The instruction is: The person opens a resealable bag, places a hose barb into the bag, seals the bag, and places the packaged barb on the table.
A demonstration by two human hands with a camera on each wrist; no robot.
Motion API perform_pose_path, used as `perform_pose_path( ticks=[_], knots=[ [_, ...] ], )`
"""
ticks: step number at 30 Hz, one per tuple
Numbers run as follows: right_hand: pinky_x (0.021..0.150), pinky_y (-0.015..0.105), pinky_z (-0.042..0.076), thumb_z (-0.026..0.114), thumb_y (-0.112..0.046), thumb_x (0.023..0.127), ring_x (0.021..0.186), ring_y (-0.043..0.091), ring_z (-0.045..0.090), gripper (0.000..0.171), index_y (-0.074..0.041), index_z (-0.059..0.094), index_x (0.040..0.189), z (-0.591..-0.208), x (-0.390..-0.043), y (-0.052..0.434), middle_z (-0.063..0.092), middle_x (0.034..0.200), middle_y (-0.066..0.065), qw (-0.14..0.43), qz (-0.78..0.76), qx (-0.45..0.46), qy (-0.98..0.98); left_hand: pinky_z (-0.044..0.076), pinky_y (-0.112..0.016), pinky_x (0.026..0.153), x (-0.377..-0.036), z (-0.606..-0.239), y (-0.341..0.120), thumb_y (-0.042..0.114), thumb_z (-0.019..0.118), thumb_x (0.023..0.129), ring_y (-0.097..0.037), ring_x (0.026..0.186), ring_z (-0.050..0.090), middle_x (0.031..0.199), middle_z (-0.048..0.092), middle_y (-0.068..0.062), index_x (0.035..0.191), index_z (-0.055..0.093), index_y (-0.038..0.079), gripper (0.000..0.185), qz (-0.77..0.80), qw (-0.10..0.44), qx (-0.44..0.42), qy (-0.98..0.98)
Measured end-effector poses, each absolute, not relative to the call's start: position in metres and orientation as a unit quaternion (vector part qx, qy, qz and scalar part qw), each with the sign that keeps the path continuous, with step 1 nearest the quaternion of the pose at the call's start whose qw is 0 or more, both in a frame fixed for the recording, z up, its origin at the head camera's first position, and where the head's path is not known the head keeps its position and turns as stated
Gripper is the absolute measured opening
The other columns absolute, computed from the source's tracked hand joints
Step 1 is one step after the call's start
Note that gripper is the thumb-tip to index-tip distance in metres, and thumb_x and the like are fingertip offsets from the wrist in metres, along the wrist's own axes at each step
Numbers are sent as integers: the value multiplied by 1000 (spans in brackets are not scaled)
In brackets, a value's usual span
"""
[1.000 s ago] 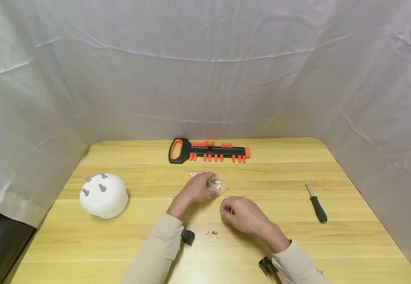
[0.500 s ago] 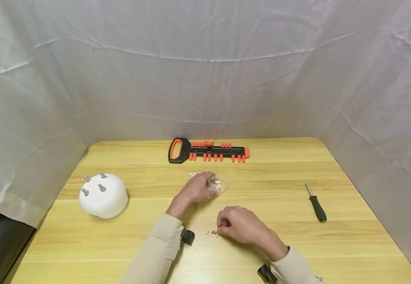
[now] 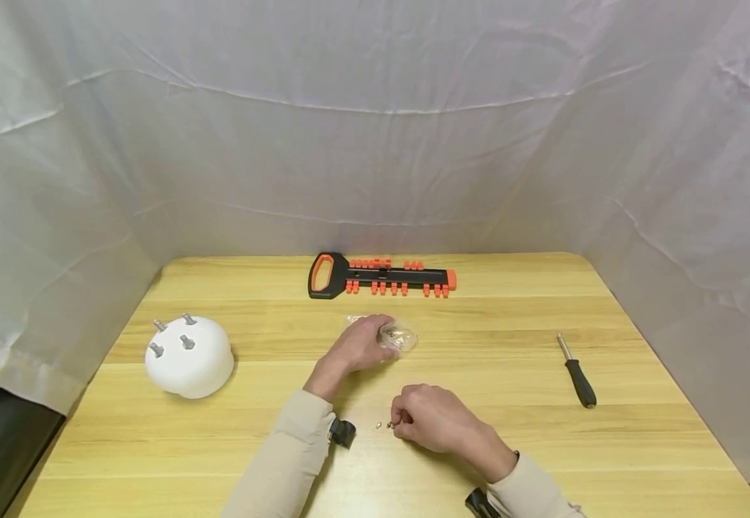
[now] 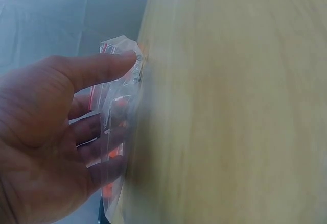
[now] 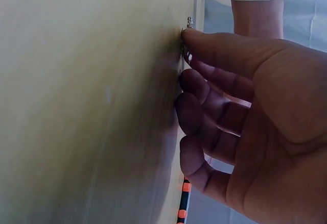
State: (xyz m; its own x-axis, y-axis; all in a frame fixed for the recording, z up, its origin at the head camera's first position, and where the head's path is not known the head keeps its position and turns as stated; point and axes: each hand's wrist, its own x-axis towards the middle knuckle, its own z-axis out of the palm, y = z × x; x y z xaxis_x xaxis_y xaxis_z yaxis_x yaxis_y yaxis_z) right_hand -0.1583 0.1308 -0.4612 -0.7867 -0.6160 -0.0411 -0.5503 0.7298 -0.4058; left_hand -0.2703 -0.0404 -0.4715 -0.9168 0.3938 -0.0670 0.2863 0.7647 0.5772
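Observation:
My left hand (image 3: 363,344) holds a clear zip bag (image 3: 399,336) down on the table, right of its fingers in the head view. In the left wrist view the thumb lies across the bag (image 4: 115,89), near its red seal strip, with the other fingers behind it. Small shiny metal bits sit inside. Nearer the front, my right hand (image 3: 433,417) is low over a few small metal screws (image 3: 378,425). Its thumb and index fingertips pinch a small screw (image 5: 189,57) close to the tabletop, partly hidden by the fingers. The remaining fingers are curled in.
Behind the hands lies a black and orange handled rack (image 3: 401,275) with orange clips. A white rounded object (image 3: 190,363) with grey pegs on top stands at left. A black-handled screwdriver (image 3: 579,378) lies at right. Grey cloth (image 3: 375,158) walls the wooden table in.
My right hand has come from beside the bag toward the front of the table and slightly left, down to the screws. The left hand has stayed on the bag.

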Motion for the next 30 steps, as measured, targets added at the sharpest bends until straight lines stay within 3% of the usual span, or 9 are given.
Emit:
perform_pose_path(
  ticks=[9, 17, 23, 30],
  knots=[
    [56, 16, 41, 76, -16, 79, 60, -3, 46, 9, -21, 70, 75, -460, -158, 132, 58, 67, -16, 90, -221, -288, 927, 42, -40, 108, -269, -471, -40, 33, 77, 82, -25, 127, 53, 137, 58, -5, 138, 52, 15, 64, 291, 94, 182, 935],
    [54, 17, 40, 80, -20, 77, 61, -2, 46, 13, -23, 69, 70, -459, -158, 136, 58, 68, -15, 71, -213, -268, 937, 43, -40, 108, -270, -469, -39, 32, 78, 81, -25, 126, 53, 137, 57, -6, 138, 52, 14, 65, 294, 92, 182, 934],
    [56, 18, 39, 75, -21, 82, 63, 0, 44, 16, -24, 65, 69, -461, -157, 139, 53, 72, -15, 71, -192, -282, 937, 43, -40, 108, -270, -469, -40, 32, 78, 81, -25, 126, 54, 137, 58, -6, 138, 52, 14, 65, 295, 93, 181, 934],
    [59, 19, 43, 64, -19, 91, 67, 1, 46, 11, -20, 65, 79, -460, -158, 142, 52, 80, -12, 70, -168, -304, 935, 42, -40, 109, -269, -470, -39, 33, 78, 81, -25, 128, 52, 139, 56, -5, 139, 51, 15, 66, 294, 95, 176, 934]
  ],
)
